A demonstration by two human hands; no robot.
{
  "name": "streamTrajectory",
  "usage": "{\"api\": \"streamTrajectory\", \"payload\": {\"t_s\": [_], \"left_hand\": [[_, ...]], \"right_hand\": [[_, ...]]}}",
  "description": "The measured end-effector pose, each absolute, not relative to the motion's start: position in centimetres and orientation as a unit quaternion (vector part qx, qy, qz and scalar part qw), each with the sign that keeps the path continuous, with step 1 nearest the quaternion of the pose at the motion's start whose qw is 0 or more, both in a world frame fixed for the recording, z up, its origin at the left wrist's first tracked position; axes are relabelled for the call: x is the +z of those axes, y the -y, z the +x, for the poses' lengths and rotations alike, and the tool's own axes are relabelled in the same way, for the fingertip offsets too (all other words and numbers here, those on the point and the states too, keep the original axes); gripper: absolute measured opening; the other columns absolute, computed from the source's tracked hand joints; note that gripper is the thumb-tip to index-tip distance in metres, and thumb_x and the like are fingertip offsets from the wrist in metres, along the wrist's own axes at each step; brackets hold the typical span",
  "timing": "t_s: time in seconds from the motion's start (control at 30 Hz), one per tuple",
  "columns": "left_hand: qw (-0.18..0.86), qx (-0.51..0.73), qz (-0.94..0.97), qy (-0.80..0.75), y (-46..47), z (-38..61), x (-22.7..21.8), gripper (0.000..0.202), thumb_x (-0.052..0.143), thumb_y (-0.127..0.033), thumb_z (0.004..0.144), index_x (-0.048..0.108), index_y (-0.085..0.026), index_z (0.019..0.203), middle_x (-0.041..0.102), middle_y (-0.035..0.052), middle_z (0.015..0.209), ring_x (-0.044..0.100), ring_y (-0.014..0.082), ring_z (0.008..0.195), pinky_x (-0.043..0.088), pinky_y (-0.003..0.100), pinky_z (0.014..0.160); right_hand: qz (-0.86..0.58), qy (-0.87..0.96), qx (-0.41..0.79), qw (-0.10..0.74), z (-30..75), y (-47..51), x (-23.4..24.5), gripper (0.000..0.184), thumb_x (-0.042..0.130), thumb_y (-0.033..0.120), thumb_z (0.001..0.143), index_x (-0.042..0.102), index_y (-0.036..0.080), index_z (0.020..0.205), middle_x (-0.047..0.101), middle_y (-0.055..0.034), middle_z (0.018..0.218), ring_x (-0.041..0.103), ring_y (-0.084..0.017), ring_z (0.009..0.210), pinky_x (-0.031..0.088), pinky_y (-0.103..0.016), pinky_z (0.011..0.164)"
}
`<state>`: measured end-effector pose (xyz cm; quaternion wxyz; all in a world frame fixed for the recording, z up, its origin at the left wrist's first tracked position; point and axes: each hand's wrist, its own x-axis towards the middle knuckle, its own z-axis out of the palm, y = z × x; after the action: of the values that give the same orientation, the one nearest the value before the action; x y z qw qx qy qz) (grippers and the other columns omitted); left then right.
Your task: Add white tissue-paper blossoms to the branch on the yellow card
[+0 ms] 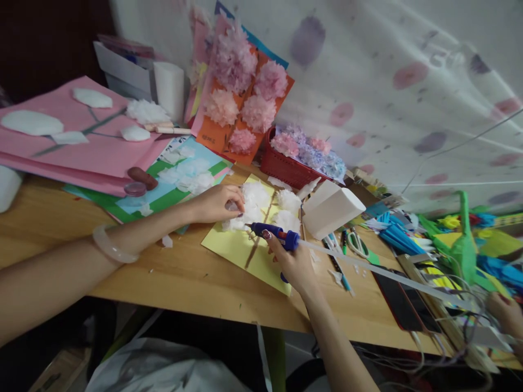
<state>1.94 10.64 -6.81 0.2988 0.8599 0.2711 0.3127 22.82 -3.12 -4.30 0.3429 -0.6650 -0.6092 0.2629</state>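
Observation:
My right hand is wrapped round a blue hot glue gun. A long translucent glue stick runs out of its back end toward the right. The gun's nozzle points left at a ruffled white tissue-paper flower. My left hand has its fingers closed on the edge of that flower. Below it lies a yellow card bearing a brown stem line. More white paper flowers sit on the card to the right of the stem.
Pink cards with white cut shapes lie at left. Behind stand an orange flower card and a red basket. At right are a white paper box, scissors, phones, cables and another person's hand.

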Motion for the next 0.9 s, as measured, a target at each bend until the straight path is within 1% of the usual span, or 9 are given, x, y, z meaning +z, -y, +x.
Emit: {"api": "streamTrajectory", "payload": {"t_s": [0.13, 0.27, 0.4, 0.5, 0.6, 0.77, 0.9], "left_hand": [[0.306, 0.318, 0.854, -0.276, -10.6, 1.8, -6.9, 0.012, 0.065, -0.026, 0.079, 0.076, -0.020, 0.079, 0.073, 0.0066, 0.098, 0.068, 0.0190, 0.089, 0.051, 0.032, 0.083], [0.312, 0.309, 0.854, -0.280, -10.6, 1.7, -6.7, 0.013, 0.065, -0.026, 0.080, 0.077, -0.020, 0.082, 0.073, 0.0069, 0.101, 0.068, 0.0191, 0.091, 0.052, 0.032, 0.083], [0.317, 0.303, 0.853, -0.283, -10.5, 1.7, -6.6, 0.014, 0.065, -0.024, 0.079, 0.077, -0.019, 0.083, 0.073, 0.0076, 0.101, 0.068, 0.0195, 0.091, 0.052, 0.032, 0.084], [0.318, 0.306, 0.852, -0.283, -10.5, 1.8, -6.6, 0.014, 0.065, -0.024, 0.079, 0.077, -0.019, 0.083, 0.074, 0.0077, 0.101, 0.068, 0.0200, 0.092, 0.052, 0.033, 0.085], [0.321, 0.308, 0.849, -0.284, -10.6, 1.8, -6.8, 0.013, 0.066, -0.025, 0.079, 0.077, -0.019, 0.083, 0.073, 0.0076, 0.102, 0.068, 0.0200, 0.092, 0.052, 0.033, 0.086], [0.318, 0.310, 0.849, -0.285, -10.7, 1.8, -6.8, 0.012, 0.066, -0.026, 0.079, 0.076, -0.020, 0.080, 0.074, 0.0067, 0.100, 0.068, 0.0203, 0.093, 0.052, 0.035, 0.088], [0.324, 0.311, 0.846, -0.287, -10.7, 1.8, -6.8, 0.013, 0.066, -0.028, 0.079, 0.077, -0.020, 0.080, 0.074, 0.0068, 0.100, 0.069, 0.0206, 0.093, 0.052, 0.036, 0.088]], "right_hand": [[-0.653, 0.622, 0.261, 0.343, 22.0, 3.2, -4.2, 0.050, 0.056, 0.063, 0.087, 0.060, 0.021, 0.061, 0.057, -0.0001, 0.058, 0.054, -0.016, 0.057, 0.042, -0.025, 0.055], [-0.656, 0.632, 0.232, 0.341, 21.6, 2.9, -4.2, 0.051, 0.057, 0.063, 0.087, 0.057, 0.021, 0.060, 0.056, 0.0009, 0.056, 0.052, -0.015, 0.054, 0.038, -0.025, 0.052], [-0.663, 0.622, 0.234, 0.343, 22.0, 2.8, -4.2, 0.047, 0.057, 0.062, 0.087, 0.061, 0.021, 0.063, 0.053, 0.0021, 0.052, 0.051, -0.015, 0.051, 0.037, -0.025, 0.050], [-0.679, 0.624, 0.205, 0.327, 22.4, 2.9, -4.1, 0.046, 0.058, 0.061, 0.086, 0.063, 0.022, 0.062, 0.050, 0.0024, 0.049, 0.047, -0.015, 0.049, 0.036, -0.026, 0.050], [-0.691, 0.620, 0.193, 0.318, 22.6, 3.1, -4.0, 0.046, 0.058, 0.060, 0.085, 0.064, 0.021, 0.062, 0.053, 0.0011, 0.052, 0.050, -0.016, 0.052, 0.036, -0.027, 0.050], [-0.671, 0.627, 0.224, 0.325, 22.3, 3.1, -3.9, 0.049, 0.055, 0.060, 0.088, 0.063, 0.021, 0.060, 0.056, 0.0005, 0.055, 0.052, -0.015, 0.055, 0.039, -0.026, 0.052], [-0.669, 0.614, 0.245, 0.340, 22.1, 3.0, -4.0, 0.044, 0.058, 0.059, 0.087, 0.070, 0.021, 0.070, 0.057, 0.0010, 0.055, 0.054, -0.016, 0.055, 0.041, -0.026, 0.054]]}}
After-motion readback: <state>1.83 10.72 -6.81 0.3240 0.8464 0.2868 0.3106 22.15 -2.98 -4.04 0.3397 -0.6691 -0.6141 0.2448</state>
